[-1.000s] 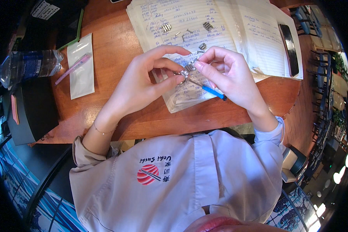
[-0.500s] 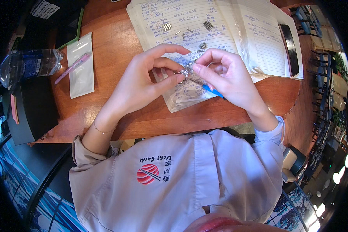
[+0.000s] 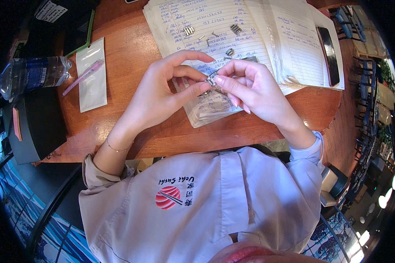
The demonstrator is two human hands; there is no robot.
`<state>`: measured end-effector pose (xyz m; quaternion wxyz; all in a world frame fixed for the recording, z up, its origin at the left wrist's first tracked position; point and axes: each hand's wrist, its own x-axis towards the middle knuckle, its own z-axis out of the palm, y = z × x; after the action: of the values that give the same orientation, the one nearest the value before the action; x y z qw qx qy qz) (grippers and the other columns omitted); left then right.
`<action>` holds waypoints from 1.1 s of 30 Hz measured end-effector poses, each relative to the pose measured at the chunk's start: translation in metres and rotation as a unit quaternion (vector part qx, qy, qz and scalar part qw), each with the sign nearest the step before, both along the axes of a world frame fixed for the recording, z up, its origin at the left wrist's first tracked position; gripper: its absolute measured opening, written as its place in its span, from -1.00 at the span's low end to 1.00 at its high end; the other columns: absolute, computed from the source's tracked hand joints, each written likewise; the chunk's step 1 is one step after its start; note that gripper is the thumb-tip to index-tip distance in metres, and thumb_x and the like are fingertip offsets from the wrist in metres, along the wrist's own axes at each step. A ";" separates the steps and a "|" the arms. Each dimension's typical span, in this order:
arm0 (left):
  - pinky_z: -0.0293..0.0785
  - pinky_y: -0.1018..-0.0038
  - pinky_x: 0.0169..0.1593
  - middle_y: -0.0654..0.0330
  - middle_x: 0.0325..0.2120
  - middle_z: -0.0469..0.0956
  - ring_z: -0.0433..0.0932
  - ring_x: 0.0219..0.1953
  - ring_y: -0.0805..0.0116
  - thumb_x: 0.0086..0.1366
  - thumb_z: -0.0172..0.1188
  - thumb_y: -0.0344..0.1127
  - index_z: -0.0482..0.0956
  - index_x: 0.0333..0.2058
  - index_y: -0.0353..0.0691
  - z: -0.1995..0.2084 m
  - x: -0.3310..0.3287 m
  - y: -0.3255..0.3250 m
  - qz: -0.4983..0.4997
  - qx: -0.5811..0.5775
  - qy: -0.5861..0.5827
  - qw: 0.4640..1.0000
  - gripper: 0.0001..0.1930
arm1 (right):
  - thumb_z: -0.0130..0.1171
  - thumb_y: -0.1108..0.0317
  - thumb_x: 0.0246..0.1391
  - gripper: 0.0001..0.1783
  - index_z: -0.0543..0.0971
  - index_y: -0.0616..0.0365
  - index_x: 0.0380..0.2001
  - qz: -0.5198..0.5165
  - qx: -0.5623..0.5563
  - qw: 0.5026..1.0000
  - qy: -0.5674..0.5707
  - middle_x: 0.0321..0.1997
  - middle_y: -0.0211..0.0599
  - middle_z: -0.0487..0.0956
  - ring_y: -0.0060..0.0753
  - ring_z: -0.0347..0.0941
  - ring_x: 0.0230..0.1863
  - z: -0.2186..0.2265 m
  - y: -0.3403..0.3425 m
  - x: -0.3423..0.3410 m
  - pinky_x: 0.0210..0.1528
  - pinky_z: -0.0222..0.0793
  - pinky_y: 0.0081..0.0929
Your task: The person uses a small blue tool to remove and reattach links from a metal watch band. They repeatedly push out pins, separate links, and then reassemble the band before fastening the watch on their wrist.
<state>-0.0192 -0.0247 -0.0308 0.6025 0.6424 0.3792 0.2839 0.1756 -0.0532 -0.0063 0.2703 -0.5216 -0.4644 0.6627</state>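
Observation:
Over the notebook's lower left page, my left hand (image 3: 166,85) pinches a small silver metal watch band (image 3: 212,79) between thumb and fingertips. From the other side my right hand (image 3: 254,87) grips the same band, its thumb and index finger pressed together and the lower fingers curled. The fingers hide much of the band. Loose silver band links (image 3: 188,30), a second group of links (image 3: 235,29) and a small curved link piece (image 3: 229,52) lie on the page beyond my hands. Thin small metal bits (image 3: 208,41) are scattered between them.
An open handwritten notebook (image 3: 267,39) covers the table's middle, with a black phone (image 3: 328,57) on its right page. At left are a white packet (image 3: 92,87), a pink pen (image 3: 82,78), a lying water bottle (image 3: 35,75) and a black box (image 3: 35,125).
The blue-handled tool that showed under my right hand is out of sight. My right fingers have shifted slightly on the band, and a dark grey strip shows behind them. My left hand has barely moved.

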 end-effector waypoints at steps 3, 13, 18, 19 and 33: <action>0.24 0.71 -0.44 0.38 -0.57 0.56 0.29 -0.55 0.70 0.08 0.23 -0.44 0.50 -0.15 -0.23 0.000 -0.001 0.001 -0.006 -0.016 0.003 1.000 -0.70 | 0.07 0.33 0.12 -0.81 0.47 0.26 -0.33 0.010 -0.015 1.000 0.017 -0.60 -0.51 0.42 -0.79 0.27 -0.64 -0.001 0.001 0.002 -0.64 0.13 -0.78; 0.33 0.65 -0.32 0.27 -0.48 0.56 0.41 -0.43 0.62 0.16 0.20 -0.34 0.56 -0.33 -0.36 0.004 -0.005 0.003 -0.052 -0.014 0.065 0.996 -0.82 | 0.08 0.31 0.12 -0.81 0.47 0.23 -0.33 0.021 -0.022 0.999 0.009 -0.63 -0.53 0.39 -0.79 0.27 -0.66 0.002 0.001 0.003 -0.66 0.14 -0.77; 0.28 0.66 -0.42 0.32 -0.57 0.50 0.34 -0.52 0.64 0.18 0.17 -0.29 0.57 -0.38 -0.35 0.002 -0.005 0.001 -0.049 0.007 0.051 0.997 -0.80 | 0.11 0.31 0.10 -0.82 0.52 0.23 -0.37 0.031 0.028 0.997 -0.058 -0.55 -0.52 0.45 -0.80 0.30 -0.60 0.013 0.005 0.012 -0.59 0.23 -0.77; 0.29 0.65 -0.35 0.31 -0.53 0.50 0.36 -0.46 0.63 0.20 0.15 -0.31 0.54 -0.37 -0.35 0.003 -0.006 0.001 -0.056 -0.009 0.054 0.997 -0.81 | 0.11 0.31 0.10 -0.81 0.53 0.23 -0.37 0.022 0.052 0.996 -0.069 -0.54 -0.52 0.46 -0.80 0.31 -0.59 0.013 0.007 0.018 -0.58 0.24 -0.77; 0.27 0.65 -0.32 0.33 -0.53 0.45 0.31 -0.46 0.61 0.21 0.11 -0.34 0.49 -0.39 -0.34 -0.002 -0.006 0.002 -0.064 -0.029 0.029 0.997 -0.85 | 0.16 0.42 -0.12 -0.77 0.55 0.24 -0.31 -0.018 0.334 0.859 -0.387 -0.47 -0.15 0.55 -0.29 0.48 -0.45 -0.012 0.031 0.080 -0.33 0.37 -0.43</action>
<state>-0.0252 -0.0227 -0.0331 0.6262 0.6560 0.3625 0.2146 0.2559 -0.0217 -0.0178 0.2385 -0.6228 -0.7157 0.2074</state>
